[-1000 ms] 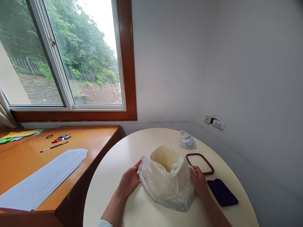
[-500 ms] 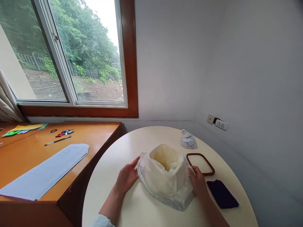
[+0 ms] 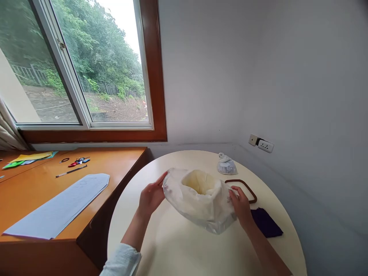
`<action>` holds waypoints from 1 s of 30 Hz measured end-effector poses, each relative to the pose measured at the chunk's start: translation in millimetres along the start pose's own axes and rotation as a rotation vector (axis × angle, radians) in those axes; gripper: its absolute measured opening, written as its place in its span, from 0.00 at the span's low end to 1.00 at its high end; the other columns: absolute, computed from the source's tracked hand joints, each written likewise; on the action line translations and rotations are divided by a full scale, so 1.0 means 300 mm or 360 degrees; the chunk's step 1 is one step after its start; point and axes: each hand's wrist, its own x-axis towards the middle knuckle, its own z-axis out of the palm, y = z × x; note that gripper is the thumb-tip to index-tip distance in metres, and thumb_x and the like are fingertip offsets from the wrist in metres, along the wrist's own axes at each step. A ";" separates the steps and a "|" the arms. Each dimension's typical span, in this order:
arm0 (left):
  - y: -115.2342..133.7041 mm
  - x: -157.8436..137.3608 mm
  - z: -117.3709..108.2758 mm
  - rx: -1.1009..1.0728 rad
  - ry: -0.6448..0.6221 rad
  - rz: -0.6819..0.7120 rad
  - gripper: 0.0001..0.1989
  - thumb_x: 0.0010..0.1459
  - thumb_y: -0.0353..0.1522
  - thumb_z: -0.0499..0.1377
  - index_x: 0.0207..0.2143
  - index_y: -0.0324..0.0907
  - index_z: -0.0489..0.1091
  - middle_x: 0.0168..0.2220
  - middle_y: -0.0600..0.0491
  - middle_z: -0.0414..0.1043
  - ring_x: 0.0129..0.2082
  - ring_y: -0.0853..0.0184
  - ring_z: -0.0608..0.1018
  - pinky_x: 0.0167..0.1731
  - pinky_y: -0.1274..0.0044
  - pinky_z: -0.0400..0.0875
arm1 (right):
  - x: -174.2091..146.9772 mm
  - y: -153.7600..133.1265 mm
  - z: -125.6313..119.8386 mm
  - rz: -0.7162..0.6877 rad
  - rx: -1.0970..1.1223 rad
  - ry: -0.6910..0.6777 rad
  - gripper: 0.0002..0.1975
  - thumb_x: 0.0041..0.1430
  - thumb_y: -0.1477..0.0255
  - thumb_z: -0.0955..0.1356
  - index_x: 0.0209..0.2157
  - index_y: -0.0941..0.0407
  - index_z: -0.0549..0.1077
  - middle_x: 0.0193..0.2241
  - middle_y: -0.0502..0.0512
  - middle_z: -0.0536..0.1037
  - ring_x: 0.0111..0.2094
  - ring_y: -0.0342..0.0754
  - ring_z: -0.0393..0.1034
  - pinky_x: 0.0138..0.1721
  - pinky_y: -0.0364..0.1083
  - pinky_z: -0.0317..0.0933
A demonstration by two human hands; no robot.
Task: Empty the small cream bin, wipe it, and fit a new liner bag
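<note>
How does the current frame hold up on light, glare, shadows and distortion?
Head view: the sky is blown out to white; head view: a pale sheen on the desk near its far right corner; head view: soft, faint shadows on the table; head view: the window frame leans, perhaps from a wide lens.

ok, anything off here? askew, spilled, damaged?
Two things. The white wall socket has a dark gap between it and the beige plate, so may be poorly fitted. The white plastic bag looks lopsided: its flared edge sits higher in view by the left hand than by the right hand. No spill visible.
</note>
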 end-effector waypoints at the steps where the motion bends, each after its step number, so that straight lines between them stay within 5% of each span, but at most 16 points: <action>1: 0.020 0.009 0.024 0.0039 -0.0028 0.0012 0.28 0.53 0.35 0.50 0.57 0.38 0.57 0.55 0.45 0.63 0.48 0.57 0.68 0.45 0.70 0.62 | 0.008 -0.031 -0.007 -0.0001 0.0002 -0.0009 0.19 0.47 0.56 0.64 0.36 0.56 0.66 0.20 0.50 0.71 0.22 0.47 0.66 0.26 0.45 0.61; 7: 0.134 0.014 0.136 0.0365 -0.0183 0.0012 0.29 0.50 0.31 0.55 0.57 0.42 0.59 0.56 0.46 0.61 0.46 0.57 0.70 0.42 0.70 0.64 | 0.035 -0.192 -0.074 -0.0102 0.0220 0.0046 0.19 0.46 0.56 0.67 0.37 0.54 0.66 0.18 0.47 0.69 0.20 0.44 0.64 0.22 0.42 0.58; 16: 0.311 -0.037 0.191 0.1624 0.0029 -0.0132 0.31 0.43 0.32 0.66 0.52 0.43 0.65 0.46 0.46 0.71 0.41 0.60 0.73 0.41 0.70 0.67 | 0.065 -0.324 -0.216 -0.0041 0.0438 -0.0182 0.21 0.42 0.61 0.71 0.38 0.53 0.66 0.17 0.45 0.69 0.16 0.39 0.59 0.16 0.38 0.52; 21: 0.383 -0.030 0.223 0.2141 -0.0159 -0.0149 0.30 0.30 0.30 0.69 0.43 0.48 0.73 0.53 0.48 0.65 0.30 0.65 0.74 0.26 0.78 0.68 | 0.117 -0.411 -0.275 0.0047 0.0445 -0.0266 0.23 0.40 0.64 0.73 0.40 0.53 0.68 0.19 0.45 0.69 0.17 0.40 0.60 0.16 0.38 0.53; 25: 0.414 -0.004 0.237 0.2374 -0.0190 0.0099 0.21 0.26 0.33 0.69 0.30 0.46 0.77 0.37 0.52 0.76 0.18 0.72 0.68 0.17 0.82 0.60 | 0.151 -0.443 -0.304 0.0055 0.0466 -0.0351 0.23 0.39 0.67 0.74 0.40 0.52 0.69 0.22 0.46 0.69 0.21 0.40 0.62 0.19 0.38 0.57; 28: 0.441 0.038 0.272 0.2677 -0.0201 0.0086 0.10 0.37 0.38 0.65 0.23 0.42 0.75 0.21 0.55 0.71 0.17 0.72 0.66 0.16 0.82 0.54 | 0.167 -0.468 -0.300 0.0084 0.0534 -0.0393 0.21 0.38 0.69 0.74 0.38 0.53 0.70 0.22 0.46 0.70 0.22 0.40 0.62 0.20 0.38 0.58; 30: 0.460 0.078 0.314 0.2846 -0.0098 0.0091 0.12 0.44 0.40 0.61 0.21 0.39 0.75 0.17 0.55 0.67 0.17 0.73 0.64 0.17 0.82 0.53 | 0.175 -0.499 -0.281 0.0080 0.0602 -0.0377 0.18 0.38 0.70 0.74 0.35 0.54 0.71 0.22 0.46 0.69 0.21 0.39 0.61 0.19 0.38 0.56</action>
